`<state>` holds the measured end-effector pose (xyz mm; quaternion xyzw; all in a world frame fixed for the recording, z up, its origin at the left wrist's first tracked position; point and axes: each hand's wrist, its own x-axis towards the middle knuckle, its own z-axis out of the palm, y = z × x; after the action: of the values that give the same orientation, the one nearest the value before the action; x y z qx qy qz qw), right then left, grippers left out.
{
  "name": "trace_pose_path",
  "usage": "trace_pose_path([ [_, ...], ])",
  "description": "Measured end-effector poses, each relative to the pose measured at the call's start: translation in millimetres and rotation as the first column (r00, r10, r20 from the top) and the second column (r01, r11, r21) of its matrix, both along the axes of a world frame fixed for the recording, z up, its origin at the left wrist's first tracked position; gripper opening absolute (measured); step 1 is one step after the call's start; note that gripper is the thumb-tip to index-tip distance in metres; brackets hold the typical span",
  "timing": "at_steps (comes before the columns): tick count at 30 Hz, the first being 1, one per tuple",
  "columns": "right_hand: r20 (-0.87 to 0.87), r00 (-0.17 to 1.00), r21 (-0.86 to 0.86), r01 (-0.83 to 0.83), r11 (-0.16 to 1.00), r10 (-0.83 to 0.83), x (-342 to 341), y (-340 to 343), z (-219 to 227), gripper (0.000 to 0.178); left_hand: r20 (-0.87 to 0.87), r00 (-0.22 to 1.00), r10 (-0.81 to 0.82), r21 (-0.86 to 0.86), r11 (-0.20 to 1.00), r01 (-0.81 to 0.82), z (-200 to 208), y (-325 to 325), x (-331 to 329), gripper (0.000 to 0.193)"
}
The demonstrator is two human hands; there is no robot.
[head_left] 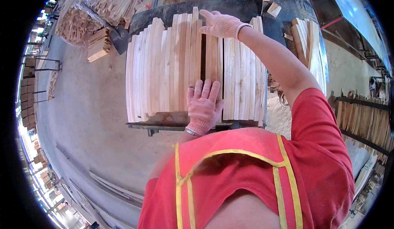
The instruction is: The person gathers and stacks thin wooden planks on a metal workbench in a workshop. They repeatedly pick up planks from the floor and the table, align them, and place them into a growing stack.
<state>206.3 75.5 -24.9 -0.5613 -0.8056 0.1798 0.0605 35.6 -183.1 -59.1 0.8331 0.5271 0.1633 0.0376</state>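
Observation:
Long, pale wooden strips [164, 69] lie side by side on a dark metal table [168, 8], running away from me. My left hand [204, 108], in a pinkish knit glove, rests flat over the near part of the middle strips with its fingers stretched forward. Reaching to the far ends, my gloved right hand [223, 25] has finger and thumb apart beside the strip tops. Between the hands, a narrow dark gap [203, 56] splits the row. A second group of strips [243, 81] lies to the right, past another thin gap.
A large heap of strips [78, 28] stands at the far left, with a shovel-like dark blade [119, 39] and a small bundle [99, 44] beside it. More strips [308, 44] lie at the right, and a loaded rack [361, 122] stands farther right. Loose boards [117, 188] lie on the floor.

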Motion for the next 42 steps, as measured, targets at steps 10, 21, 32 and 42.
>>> trace_pose_path([
  [10, -0.847, 0.492, 0.049, -0.306, 0.951, 0.202, 44.7, -44.7, 136.6, 0.061, 0.502, 0.842, 0.197, -0.210, 0.972, -0.102, -1.6, -11.5, 2.4, 0.080],
  [21, -0.470, 0.653, -0.518, 0.341, 0.784, -0.594, 160.2, -268.4, -43.0, 0.084, 0.500, 0.748, 0.435, -0.220, 0.900, -0.376, 62.3, 11.8, -106.6, 0.087],
  [32, -0.112, 0.903, -0.419, 0.337, 0.843, -0.416, 80.9, -271.6, -21.8, 0.074, -0.262, 0.829, 0.494, -0.185, 0.817, -0.545, 50.4, 38.9, -116.8, 0.088],
  [42, -0.445, 0.794, -0.268, 0.322, 0.908, -0.413, 84.4, -248.4, -60.5, 0.061, -0.221, 0.832, 0.509, -0.208, 0.809, -0.550, 54.3, 48.6, -112.1, 0.089],
])
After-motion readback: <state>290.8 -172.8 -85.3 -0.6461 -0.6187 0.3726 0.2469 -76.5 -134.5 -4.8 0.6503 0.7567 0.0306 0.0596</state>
